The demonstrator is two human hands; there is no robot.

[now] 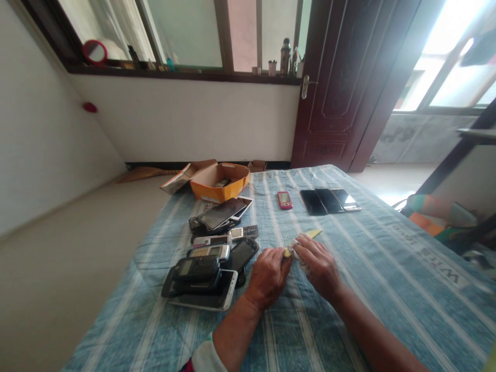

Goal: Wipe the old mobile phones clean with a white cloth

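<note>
My left hand [268, 274] is closed on a small yellow object [287, 252], most of it hidden by the fingers. My right hand [320, 266] presses a crumpled white cloth or tissue [300, 255] against it. Past the right fingertips a flat yellow piece [315, 233] sticks out; I cannot tell if it belongs to the same object. Left of my hands lies a heap of old mobile phones, with a black keypad phone [197, 268] on a white-edged smartphone [229, 292]. A black slider phone [244, 252] is nearest to my left hand.
An orange cardboard box [217, 192] stands with its lid open at the table's far left, phones inside. A pink phone [284, 200] and three smartphones in a row [328, 201] lie beyond my hands. A striped blue cloth [271, 330] covers the table. Behind is a brown door [341, 77].
</note>
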